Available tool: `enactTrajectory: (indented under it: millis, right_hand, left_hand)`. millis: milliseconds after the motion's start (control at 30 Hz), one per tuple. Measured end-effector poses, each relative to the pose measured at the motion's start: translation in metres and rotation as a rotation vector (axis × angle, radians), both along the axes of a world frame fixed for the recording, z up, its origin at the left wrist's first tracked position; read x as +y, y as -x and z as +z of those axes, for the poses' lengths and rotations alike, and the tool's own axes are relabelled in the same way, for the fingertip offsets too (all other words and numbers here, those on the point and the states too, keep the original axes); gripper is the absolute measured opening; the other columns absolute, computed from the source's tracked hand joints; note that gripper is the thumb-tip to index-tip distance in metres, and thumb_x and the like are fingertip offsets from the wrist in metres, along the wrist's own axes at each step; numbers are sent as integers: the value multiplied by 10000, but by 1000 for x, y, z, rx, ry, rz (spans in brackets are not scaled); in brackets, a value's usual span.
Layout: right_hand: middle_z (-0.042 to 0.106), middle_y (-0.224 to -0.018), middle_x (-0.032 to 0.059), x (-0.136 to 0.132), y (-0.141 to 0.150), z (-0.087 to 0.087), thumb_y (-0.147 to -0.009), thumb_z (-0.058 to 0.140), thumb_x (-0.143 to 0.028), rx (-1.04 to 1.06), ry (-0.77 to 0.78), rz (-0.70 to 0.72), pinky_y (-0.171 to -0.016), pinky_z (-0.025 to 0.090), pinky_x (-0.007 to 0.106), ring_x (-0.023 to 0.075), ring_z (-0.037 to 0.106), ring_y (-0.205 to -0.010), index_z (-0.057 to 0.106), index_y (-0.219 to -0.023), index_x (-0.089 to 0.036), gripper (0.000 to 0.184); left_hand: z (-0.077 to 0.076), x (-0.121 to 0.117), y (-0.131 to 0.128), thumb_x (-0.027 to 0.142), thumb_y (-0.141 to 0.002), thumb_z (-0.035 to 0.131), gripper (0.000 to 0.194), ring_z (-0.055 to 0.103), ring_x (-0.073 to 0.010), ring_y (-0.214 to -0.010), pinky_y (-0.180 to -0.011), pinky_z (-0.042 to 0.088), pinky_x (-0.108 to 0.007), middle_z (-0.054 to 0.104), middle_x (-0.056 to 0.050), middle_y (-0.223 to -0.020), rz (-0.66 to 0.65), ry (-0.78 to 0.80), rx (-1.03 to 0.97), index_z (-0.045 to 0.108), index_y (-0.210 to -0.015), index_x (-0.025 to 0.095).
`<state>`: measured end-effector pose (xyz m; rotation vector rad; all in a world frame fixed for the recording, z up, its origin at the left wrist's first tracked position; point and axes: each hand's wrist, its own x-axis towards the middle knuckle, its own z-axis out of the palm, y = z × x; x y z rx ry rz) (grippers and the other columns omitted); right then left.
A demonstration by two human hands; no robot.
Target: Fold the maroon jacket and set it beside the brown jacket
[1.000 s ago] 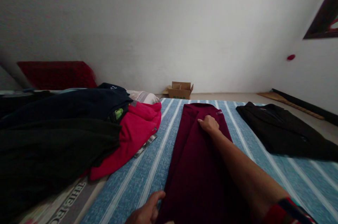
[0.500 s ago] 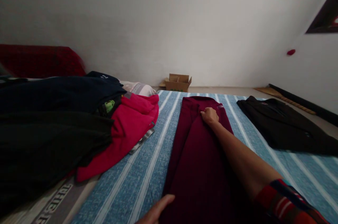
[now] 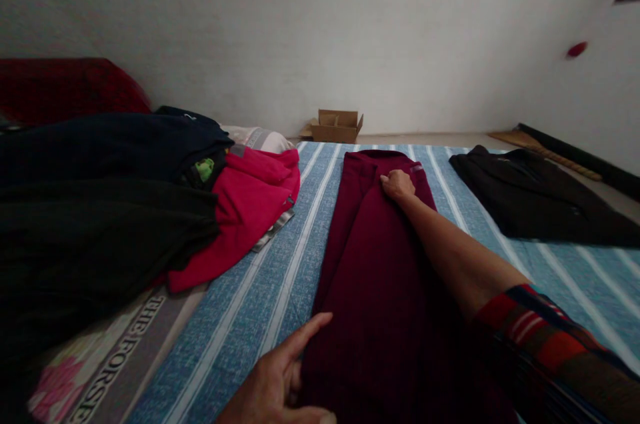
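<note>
Maroon trousers [image 3: 370, 264] lie lengthwise in front of me, folded along their length, waist end away from me. Close to that waist end, my right hand [image 3: 399, 184] is closed on the cloth, its forearm crossing the right side of the trousers. My left hand [image 3: 280, 371] is at their left edge near the bottom of the view. Its index finger is stretched out over the cloth and the thumb is spread apart from it; the other fingers are partly hidden at the edge.
A blue striped bedsheet [image 3: 245, 317] spreads beneath. At left is a heap with a pink garment [image 3: 245, 211], a dark green garment [image 3: 100, 237] and a navy garment [image 3: 110, 144]. Folded black clothing [image 3: 540, 201] lies right. Behind the bed stands an open cardboard box [image 3: 335, 127].
The view has tipped downward, so things sit higher in it. More of my left hand shows at the trousers' left edge. My right hand keeps its place near the waist.
</note>
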<state>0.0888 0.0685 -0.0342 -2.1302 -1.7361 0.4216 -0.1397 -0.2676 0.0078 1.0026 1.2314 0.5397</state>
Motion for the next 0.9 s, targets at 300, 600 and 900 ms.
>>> enactTrajectory:
  millis: [300,600,900]
  right_hand:
    - [650,-772,109,-21,-11,10,-736,635,-409,83,60,89,-614,491,282,224,636,-727,647,-795,-129,286]
    - [633,-1052,86,-38,-10,8,-727,592,-216,100,-25,35,-809,462,308,227,585,-989,625,-978,-196,254]
    - [643,-1030,96,-48,-8,12,-722,570,-164,125,-21,-17,-820,461,303,227,598,-986,647,-958,-185,249]
  left_hand:
    - [8,-7,-11,240,-621,716,931,476,-104,-626,-594,382,-225,490,51,-672,160,-4,-79,248,-1425,270]
    - [6,-15,-33,136,-609,615,786,477,-74,-656,-643,384,-207,498,19,-841,348,111,-171,392,-1353,259]
    - [12,-17,-28,230,-705,573,572,547,-157,-725,-701,440,-278,560,-10,-788,48,-333,571,506,-1271,171]
